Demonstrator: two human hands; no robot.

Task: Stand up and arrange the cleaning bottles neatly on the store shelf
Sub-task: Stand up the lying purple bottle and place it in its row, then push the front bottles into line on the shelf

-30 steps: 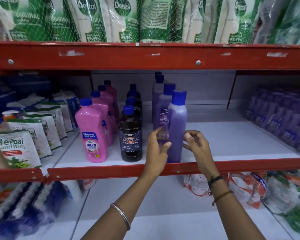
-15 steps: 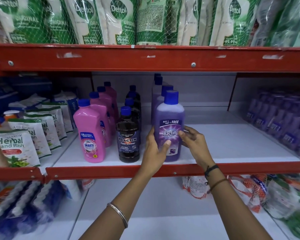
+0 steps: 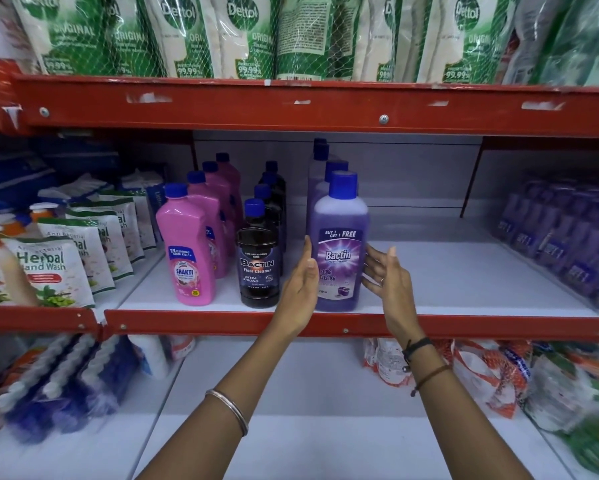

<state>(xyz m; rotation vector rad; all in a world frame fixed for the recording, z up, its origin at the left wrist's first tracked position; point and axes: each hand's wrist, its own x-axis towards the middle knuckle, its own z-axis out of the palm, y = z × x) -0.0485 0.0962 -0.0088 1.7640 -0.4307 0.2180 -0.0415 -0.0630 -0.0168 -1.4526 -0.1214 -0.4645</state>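
Two hands flank the upright purple bottle (image 3: 339, 251) at the shelf (image 3: 464, 271) front: left hand (image 3: 301, 285) flat against its side, right hand (image 3: 386, 275) spread, just beside.

The scene is evenly and rather dimly lit, with a cool cast. Deep shadow is cast under the red upper shelf (image 3: 291, 105) onto the back wall. Glare is seen on the green pouches (image 3: 222, 36). The middle is rendered sharply; the purple bottles at the right edge (image 3: 568, 244) and the packs at lower left (image 3: 49, 386) are smeared by blur, and straight rails are bowed by wide-angle distortion.
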